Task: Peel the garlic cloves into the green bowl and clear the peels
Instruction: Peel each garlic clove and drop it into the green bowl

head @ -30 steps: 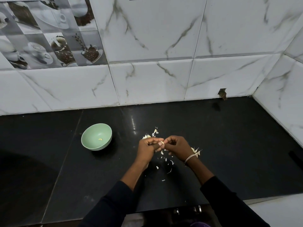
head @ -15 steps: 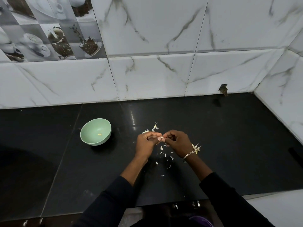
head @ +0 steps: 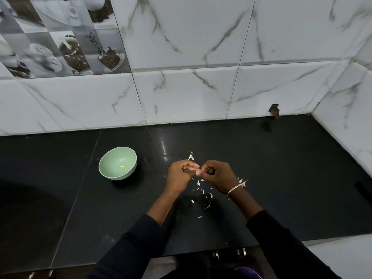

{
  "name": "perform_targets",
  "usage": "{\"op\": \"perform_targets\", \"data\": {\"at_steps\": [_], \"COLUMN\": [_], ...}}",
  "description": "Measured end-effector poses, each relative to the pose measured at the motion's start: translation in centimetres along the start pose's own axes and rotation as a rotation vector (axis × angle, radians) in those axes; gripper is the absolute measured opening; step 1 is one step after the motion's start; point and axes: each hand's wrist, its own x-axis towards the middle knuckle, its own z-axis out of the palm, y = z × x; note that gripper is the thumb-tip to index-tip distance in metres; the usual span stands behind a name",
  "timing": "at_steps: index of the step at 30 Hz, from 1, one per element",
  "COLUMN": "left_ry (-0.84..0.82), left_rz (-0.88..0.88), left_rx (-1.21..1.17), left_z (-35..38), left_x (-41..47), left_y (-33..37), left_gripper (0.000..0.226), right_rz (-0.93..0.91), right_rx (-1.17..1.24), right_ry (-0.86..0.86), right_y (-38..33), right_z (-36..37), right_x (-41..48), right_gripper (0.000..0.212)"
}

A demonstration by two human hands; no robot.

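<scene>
Little has changed in the last second: the left hand and the right hand stay together above the worktop. The green bowl off to the left still holds one peeled clove, so the task looks barely begun. Both hands are curled, pinching a mostly hidden garlic clove between their fingertips. Peels lie scattered beneath, uncleared.

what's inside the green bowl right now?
The round pale green bowl holds one small pale yellowish piece, probably a peeled garlic clove, lying on its floor. Nothing else shows inside. The bowl's near inner wall is hidden behind its own rim.
</scene>
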Motion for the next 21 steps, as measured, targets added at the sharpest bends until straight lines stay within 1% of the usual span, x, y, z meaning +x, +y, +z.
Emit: {"op": "perform_targets", "data": {"at_steps": [3, 8, 14, 18, 21], "left_ry": [0.010, 0.007, 0.039, 0.051, 0.066], "left_rz": [-0.004, -0.021, -0.054, -0.081, -0.096], "left_rx": [-0.027, -0.071, -0.180, -0.243, -0.255], "left_z": [-0.1, 0.0, 0.2, 0.2, -0.1], "left_x": [0.1, 0.0, -0.2, -0.3, -0.3], "left_y": [0.1, 0.1, -0.3, -0.9, -1.1], "left_gripper": [0.022, 0.018, 0.015, 0.014, 0.012], "right_rz": [-0.008, -0.029, -0.036, 0.006, 0.091], "right_rx": [0.019, -0.031, -0.058, -0.066, -0.053], "right_ry": [0.028, 0.045, 0.051, 0.046, 0.031], "right_y": [-0.2, -0.4, -0.2, 0.1, 0.9], "right_z": [0.1, 0.4, 0.5, 0.5, 0.5], "right_x": [0.0, -0.1, -0.2, -0.3, -0.5], "right_gripper": [0.020, 0.023, 0.019, 0.014, 0.011]}}
